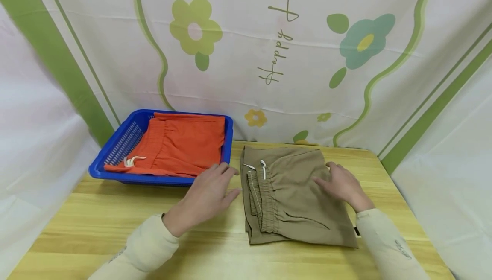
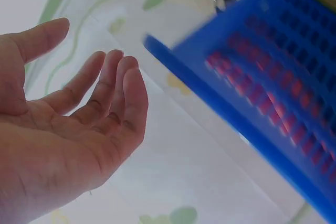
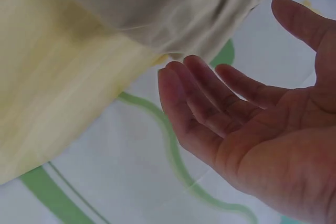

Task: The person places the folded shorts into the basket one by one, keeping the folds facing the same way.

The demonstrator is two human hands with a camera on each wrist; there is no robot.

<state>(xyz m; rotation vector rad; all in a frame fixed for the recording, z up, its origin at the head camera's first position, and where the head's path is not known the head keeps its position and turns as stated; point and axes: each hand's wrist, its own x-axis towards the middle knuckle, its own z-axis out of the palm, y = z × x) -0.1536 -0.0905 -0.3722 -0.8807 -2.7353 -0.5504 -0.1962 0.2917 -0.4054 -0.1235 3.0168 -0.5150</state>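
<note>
A pair of khaki elastic-waist pants (image 1: 300, 194), folded up, lies on the wooden table with its white-tipped drawcords at the upper left. My left hand (image 1: 209, 196) hovers between the pants and a blue basket (image 1: 103, 171), fingers loosely bent and holding nothing; the left wrist view shows its bare palm beside the basket rim (image 2: 210, 103). Over the right part of the pants is my right hand (image 1: 342, 186), its fingers relaxed. The right wrist view shows that palm with nothing in it, near the khaki cloth (image 3: 173, 14). Whether the fingertips touch the cloth I cannot tell.
Folded orange pants (image 1: 188, 143) with a white drawcord lie in the blue basket at the table's back left. A white curtain (image 1: 238, 75) printed with flowers hangs behind the wooden table (image 1: 215, 254), and white cloth also hangs at both sides.
</note>
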